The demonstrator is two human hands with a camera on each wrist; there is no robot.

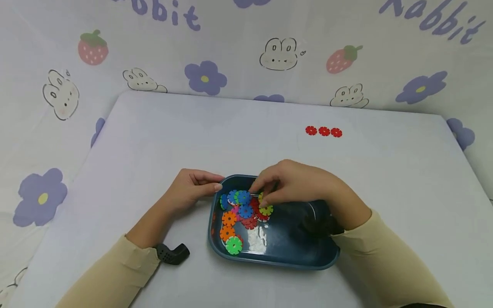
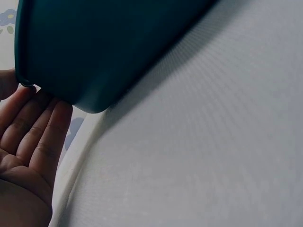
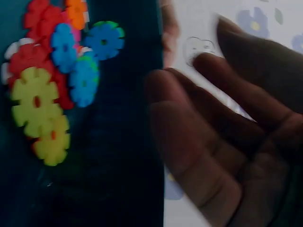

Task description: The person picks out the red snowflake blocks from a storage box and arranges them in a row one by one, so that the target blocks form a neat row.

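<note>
A dark blue-green plastic tray (image 1: 292,239) stands on the white-covered table. At its far left corner, my left hand (image 1: 188,188) pinches the rim, thumb on top and fingers against the outer wall; the left wrist view shows these fingers (image 2: 35,132) under the rim. Notched plastic snowflake discs lie heaped in the tray's left part: blue (image 1: 245,211), orange (image 1: 229,218), green (image 1: 233,245), yellow (image 3: 35,101) and red. Over the tray hovers my right hand (image 1: 296,182), fingers loosely bent and thumb apart, with nothing visible between them. Its fingers look blurred in the right wrist view.
Three red snowflake discs (image 1: 324,131) lie in a row near the back right of the table. A black device (image 1: 172,254) sits at my left wrist, and a dark one (image 1: 321,224) at my right. Behind the table hangs a patterned cloth (image 1: 239,51).
</note>
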